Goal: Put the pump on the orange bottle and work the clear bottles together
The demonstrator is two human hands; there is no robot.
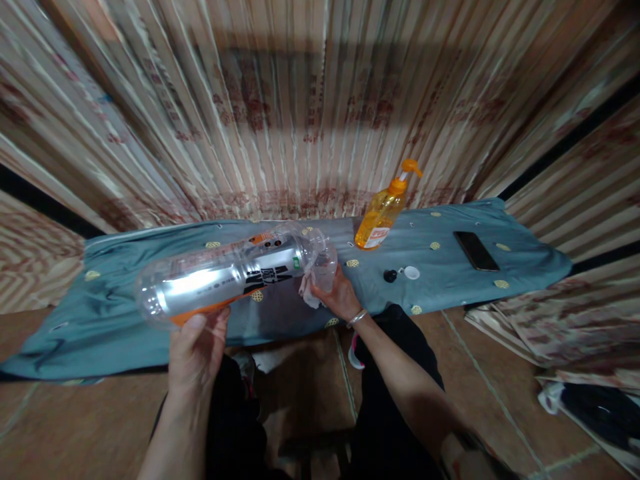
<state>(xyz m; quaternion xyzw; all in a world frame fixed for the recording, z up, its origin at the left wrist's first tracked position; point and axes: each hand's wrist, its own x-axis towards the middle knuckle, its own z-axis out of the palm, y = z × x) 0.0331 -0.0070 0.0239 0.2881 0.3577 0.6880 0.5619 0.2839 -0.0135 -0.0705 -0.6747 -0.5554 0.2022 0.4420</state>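
Observation:
A large clear plastic bottle (200, 283) with a silver, black and orange label lies tilted in the air above the cloth-covered table. My left hand (197, 343) supports it from below near its left end, thumb and fingers closed against the orange edge of the label. At the bottle's clear right end, my right hand (337, 293) is closed on a crumpled whitish cloth (309, 292), which touches the plastic. Part of the cloth is hidden by the fingers and the bottle. Behind my right hand stands a pump bottle (375, 223) of orange liquid.
The table has a blue-green patterned cover (125, 347). A small black object (390, 275) and a white round cap (412, 273) lie right of my right hand; a dark phone (476, 251) is farther right. Patterned curtains (310, 100) hang behind the table.

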